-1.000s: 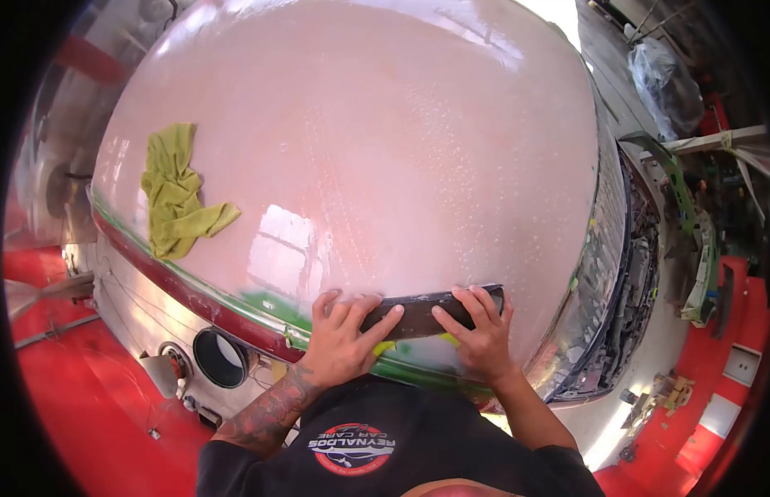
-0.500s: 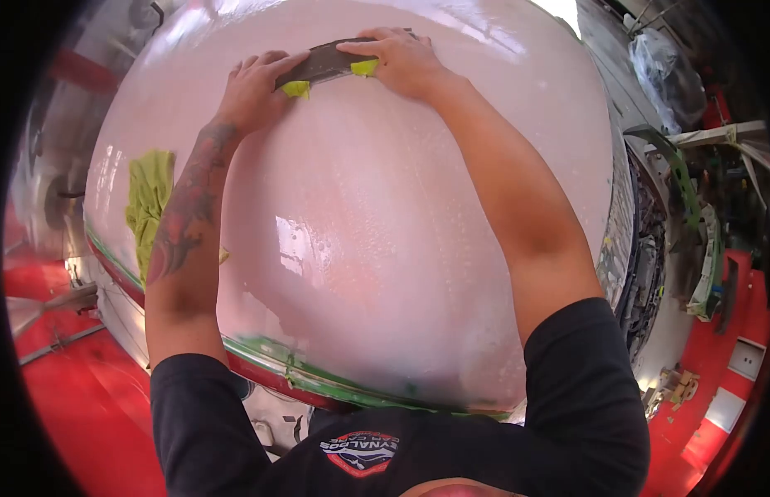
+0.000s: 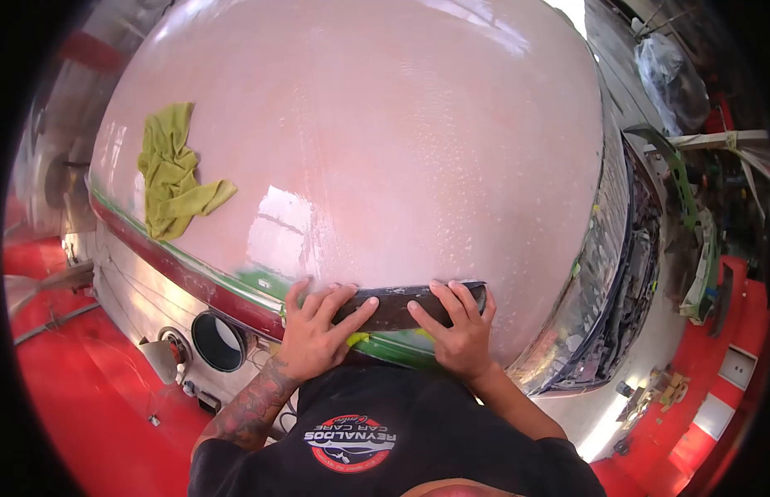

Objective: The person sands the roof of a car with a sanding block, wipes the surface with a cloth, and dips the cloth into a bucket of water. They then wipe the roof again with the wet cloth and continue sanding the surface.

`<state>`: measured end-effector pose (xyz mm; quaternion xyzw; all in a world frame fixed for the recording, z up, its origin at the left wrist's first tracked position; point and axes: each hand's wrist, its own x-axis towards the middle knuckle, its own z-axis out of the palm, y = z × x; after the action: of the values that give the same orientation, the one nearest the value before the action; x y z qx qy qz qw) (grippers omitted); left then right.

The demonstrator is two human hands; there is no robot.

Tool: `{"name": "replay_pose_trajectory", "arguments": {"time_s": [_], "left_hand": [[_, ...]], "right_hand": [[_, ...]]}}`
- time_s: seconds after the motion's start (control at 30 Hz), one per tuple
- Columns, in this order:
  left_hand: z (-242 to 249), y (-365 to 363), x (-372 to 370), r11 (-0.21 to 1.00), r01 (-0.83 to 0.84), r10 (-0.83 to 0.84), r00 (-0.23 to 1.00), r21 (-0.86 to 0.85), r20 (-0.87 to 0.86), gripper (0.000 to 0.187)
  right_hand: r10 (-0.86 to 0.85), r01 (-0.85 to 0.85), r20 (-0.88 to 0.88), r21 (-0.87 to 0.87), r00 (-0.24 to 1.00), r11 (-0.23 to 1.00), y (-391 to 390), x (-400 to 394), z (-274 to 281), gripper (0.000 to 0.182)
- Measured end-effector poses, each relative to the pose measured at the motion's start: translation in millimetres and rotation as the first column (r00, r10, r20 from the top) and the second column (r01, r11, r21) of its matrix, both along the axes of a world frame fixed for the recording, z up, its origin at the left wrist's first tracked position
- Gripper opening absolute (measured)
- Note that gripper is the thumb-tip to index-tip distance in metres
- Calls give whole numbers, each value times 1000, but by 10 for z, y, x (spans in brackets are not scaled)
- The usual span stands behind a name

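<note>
A long dark sanding block lies across the near edge of a wet, pinkish car hood. My left hand grips the block's left end, fingers over its top. At the other end, my right hand holds it the same way, with the fingers pressed on top. Small yellow-green bits show under the block's near side. Water drops and streaks cover the hood, and a crumpled yellow-green cloth rests on its left part.
Green and dark red strips run along the hood's edge. A round dark-rimmed opening sits below it at left. On the right are the exposed front of the car, a green curved part and a clear plastic bag.
Both hands have drawn the sanding block from the far part of the hood back to its near edge, close to my body. The cloth is now fully in sight.
</note>
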<state>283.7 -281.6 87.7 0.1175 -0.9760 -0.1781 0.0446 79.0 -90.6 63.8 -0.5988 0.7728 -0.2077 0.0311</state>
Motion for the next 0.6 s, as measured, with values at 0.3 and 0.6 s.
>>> {"name": "replay_pose_trajectory", "arguments": {"time_s": [0.3, 0.6], "left_hand": [[-75, -1764, -1102, 971, -74, 39, 987, -227, -156, 71], [-223, -2740, -1525, 964, -140, 93, 974, -225, -206, 61]], "right_hand": [[124, -132, -95, -92, 988, 987, -1967, -1314, -104, 57], [12, -27, -123, -119, 992, 993, -2926, -1681, -264, 56]]}}
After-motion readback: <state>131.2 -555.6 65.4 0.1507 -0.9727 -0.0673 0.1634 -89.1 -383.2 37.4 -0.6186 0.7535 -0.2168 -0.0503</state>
